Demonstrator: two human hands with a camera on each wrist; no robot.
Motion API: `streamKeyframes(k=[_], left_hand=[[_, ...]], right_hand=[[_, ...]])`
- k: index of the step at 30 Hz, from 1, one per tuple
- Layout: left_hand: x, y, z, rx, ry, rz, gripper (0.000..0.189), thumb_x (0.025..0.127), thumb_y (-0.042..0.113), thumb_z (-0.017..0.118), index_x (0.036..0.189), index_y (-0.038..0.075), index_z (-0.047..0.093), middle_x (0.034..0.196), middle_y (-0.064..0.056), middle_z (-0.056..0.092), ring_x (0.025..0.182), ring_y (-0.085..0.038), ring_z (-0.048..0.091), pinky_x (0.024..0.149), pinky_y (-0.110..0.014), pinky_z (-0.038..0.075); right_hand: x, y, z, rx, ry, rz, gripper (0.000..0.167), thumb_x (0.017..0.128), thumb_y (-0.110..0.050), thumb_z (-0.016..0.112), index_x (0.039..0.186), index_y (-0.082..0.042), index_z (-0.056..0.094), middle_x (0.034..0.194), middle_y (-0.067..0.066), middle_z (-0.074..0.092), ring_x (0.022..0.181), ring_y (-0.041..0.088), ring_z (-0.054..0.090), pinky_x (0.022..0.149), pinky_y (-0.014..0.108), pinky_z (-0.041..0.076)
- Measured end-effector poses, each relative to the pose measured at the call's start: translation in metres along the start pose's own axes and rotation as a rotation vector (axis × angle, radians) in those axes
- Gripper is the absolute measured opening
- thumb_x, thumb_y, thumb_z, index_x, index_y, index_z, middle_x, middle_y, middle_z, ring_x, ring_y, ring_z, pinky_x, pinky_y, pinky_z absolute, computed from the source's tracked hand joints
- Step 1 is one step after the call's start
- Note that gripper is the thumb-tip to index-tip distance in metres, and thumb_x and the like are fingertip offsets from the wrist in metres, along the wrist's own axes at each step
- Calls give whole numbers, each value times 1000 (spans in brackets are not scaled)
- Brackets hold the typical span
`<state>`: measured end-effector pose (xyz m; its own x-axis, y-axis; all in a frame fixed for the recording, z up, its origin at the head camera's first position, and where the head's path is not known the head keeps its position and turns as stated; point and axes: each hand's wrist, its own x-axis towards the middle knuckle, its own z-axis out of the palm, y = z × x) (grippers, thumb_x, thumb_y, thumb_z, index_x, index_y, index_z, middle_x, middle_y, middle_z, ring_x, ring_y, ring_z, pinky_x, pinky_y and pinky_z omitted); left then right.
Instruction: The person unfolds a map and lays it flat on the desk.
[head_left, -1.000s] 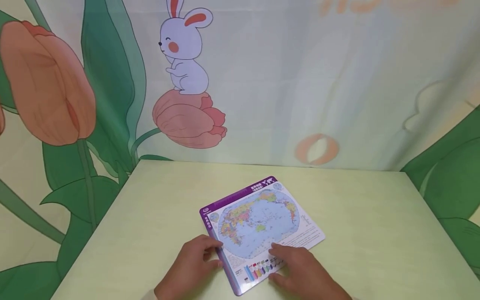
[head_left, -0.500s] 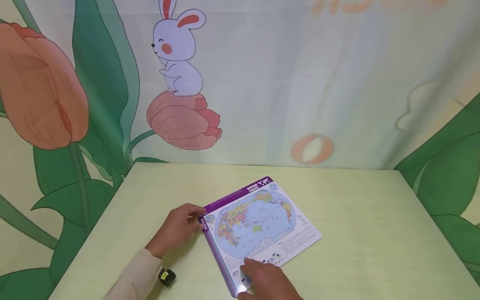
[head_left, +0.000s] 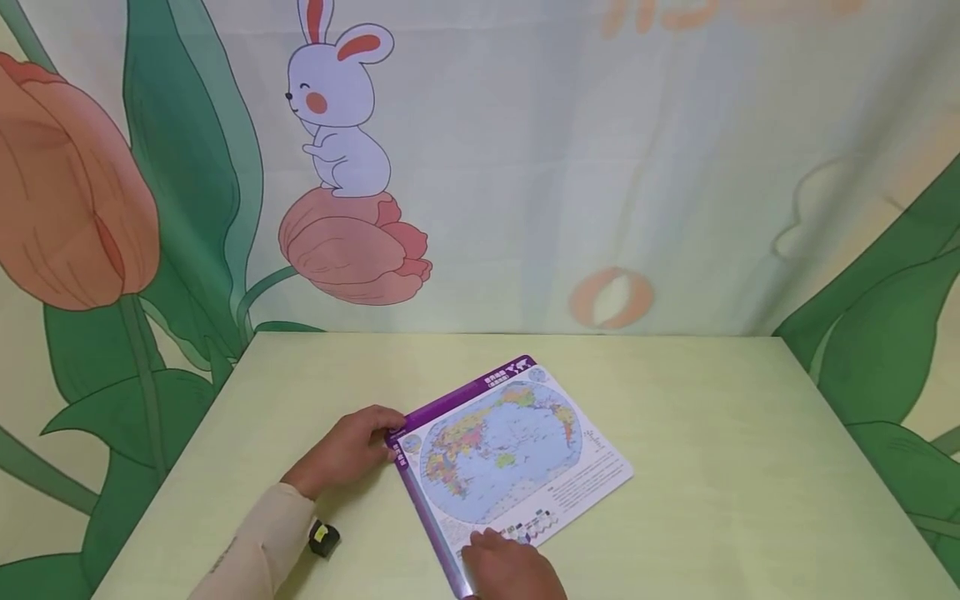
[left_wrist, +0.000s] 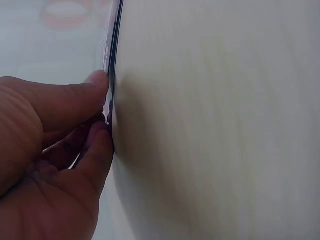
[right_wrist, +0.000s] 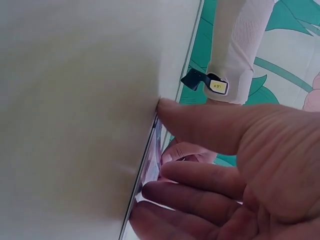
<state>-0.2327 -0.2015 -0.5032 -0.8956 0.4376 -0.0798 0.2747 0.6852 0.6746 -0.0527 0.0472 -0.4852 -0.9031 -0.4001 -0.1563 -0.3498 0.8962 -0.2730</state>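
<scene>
A world map board (head_left: pixel 510 450) with rounded corners and a purple border lies tilted on the table. My left hand (head_left: pixel 354 446) is at its far left corner, one fingertip over the purple strip and another at the left side. In the left wrist view, the thumb and a finger of the left hand (left_wrist: pixel 60 130) pinch close together at the board's thin edge (left_wrist: pixel 112 65). Across the near left corner rests my right hand (head_left: pixel 512 568), covering part of the printed flags. The right wrist view has this hand's fingers (right_wrist: pixel 200 200) extended over the board, with the thumb tip at its edge.
A small black device with a yellow label (head_left: pixel 324 538) sits by the left sleeve (head_left: pixel 251 542). The pale yellow-green table (head_left: pixel 712 467) extends around the board. Behind it hangs a cloth backdrop (head_left: pixel 480 167) with a rabbit and tulips.
My left hand has gone from the board's left side up to its far left corner. The right hand has slid left and nearer me, to the near left corner. The view has shifted slightly right.
</scene>
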Motion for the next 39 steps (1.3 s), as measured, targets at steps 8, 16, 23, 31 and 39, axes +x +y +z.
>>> streamKeyframes(k=[8,16,23,31,39], left_hand=[[2,-3,0,47,-37,-3,48,93,4,79,140,9,69,147,-7,62,140,-33,57,118,-51,47],[3,-6,2,71,-29,23,50,92,4,80,140,8,68,150,-8,61,143,-36,54,120,-54,44],[1,-1,1,62,-34,-6,50,92,4,80,141,9,68,149,-8,61,143,-35,55,120,-53,45],[-3,3,0,65,-35,0,49,93,4,79,141,6,67,146,-10,62,141,-36,55,120,-54,44],[-11,5,5,47,-12,-7,48,94,5,79,140,4,67,142,-10,64,138,-35,58,119,-54,45]], right_hand=[[0,-3,0,-1,39,8,31,81,-42,81,90,-13,73,85,-3,65,70,12,58,61,29,54],[0,-5,0,-23,37,18,32,81,-42,83,90,-13,74,87,-2,68,69,13,59,61,29,54],[-1,-5,-1,-16,72,13,28,79,-38,85,85,-13,74,80,-2,65,63,12,54,57,27,50],[-2,-2,-3,-14,71,33,28,78,-37,86,83,-13,72,74,-4,60,61,13,53,56,28,49],[-7,14,-9,70,48,24,26,77,-34,87,88,-16,72,76,-8,57,64,10,52,58,28,46]])
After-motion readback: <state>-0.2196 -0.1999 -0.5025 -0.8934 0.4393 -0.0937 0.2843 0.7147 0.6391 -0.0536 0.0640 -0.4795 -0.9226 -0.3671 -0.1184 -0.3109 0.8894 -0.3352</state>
